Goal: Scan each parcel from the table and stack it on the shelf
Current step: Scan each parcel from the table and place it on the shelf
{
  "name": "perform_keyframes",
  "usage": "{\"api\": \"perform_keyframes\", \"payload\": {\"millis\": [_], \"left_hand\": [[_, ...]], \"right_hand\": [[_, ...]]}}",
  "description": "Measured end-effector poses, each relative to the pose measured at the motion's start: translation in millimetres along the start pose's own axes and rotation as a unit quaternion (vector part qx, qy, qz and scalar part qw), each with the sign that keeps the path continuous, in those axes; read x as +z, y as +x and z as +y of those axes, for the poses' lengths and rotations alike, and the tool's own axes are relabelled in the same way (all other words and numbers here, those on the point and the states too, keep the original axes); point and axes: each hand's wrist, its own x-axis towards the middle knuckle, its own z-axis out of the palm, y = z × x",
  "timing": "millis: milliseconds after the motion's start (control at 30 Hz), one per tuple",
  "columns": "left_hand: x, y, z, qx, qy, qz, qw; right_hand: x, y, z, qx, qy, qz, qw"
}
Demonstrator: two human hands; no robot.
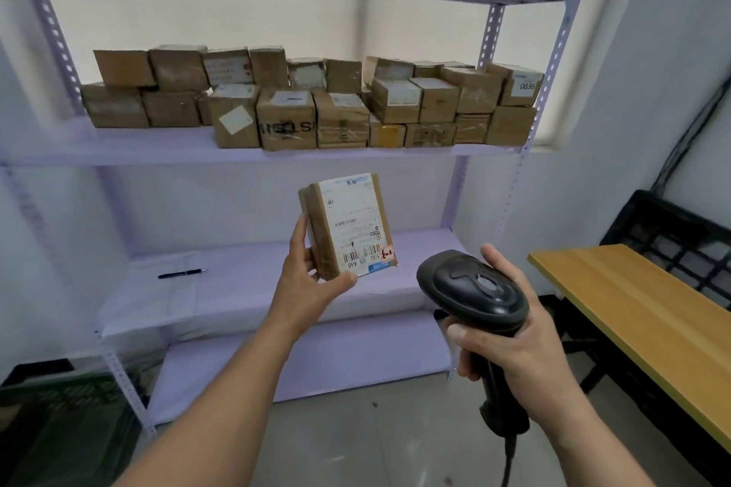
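Parcel stands upright in my left hand, fingers and thumb pinching its lower corner, label facing me, in front of the shelf whose middle board carries stacked boxes. My right hand grips the black scanner just beside it.
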Motion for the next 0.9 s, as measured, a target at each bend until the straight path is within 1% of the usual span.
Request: {"api": "perform_keyframes", "payload": {"millis": [300,433,533,633,800,900], "left_hand": [[2.7,80.1,39.3,0.049,-0.006,0.021,0.999],[7.4,129.0,61.6,0.046,-0.005,0.044,0.998],[11.3,162.8,81.1,0.052,-0.025,0.057,0.997],[11.1,193.1,92.9,0.06,-0.025,0.059,0.996],[4.5,243.1,102.9,0.05,0.002,0.056,0.997],[-1.8,277.7,105.7,0.042,-0.013,0.041,0.998]], "right_hand": [[-17.7,73.7,4.4,-0.027,0.01,-0.024,0.999],[-31.7,111.7,6.2,-0.037,0.023,-0.025,0.999],[-41.9,140.1,5.2,-0.043,0.029,-0.02,0.998],[-48.5,164.1,6.6,-0.054,0.027,-0.019,0.998],[-43.7,199.7,11.6,-0.046,0.024,-0.013,0.999],[-35.0,220.5,14.1,-0.044,0.024,-0.003,0.999]]}}
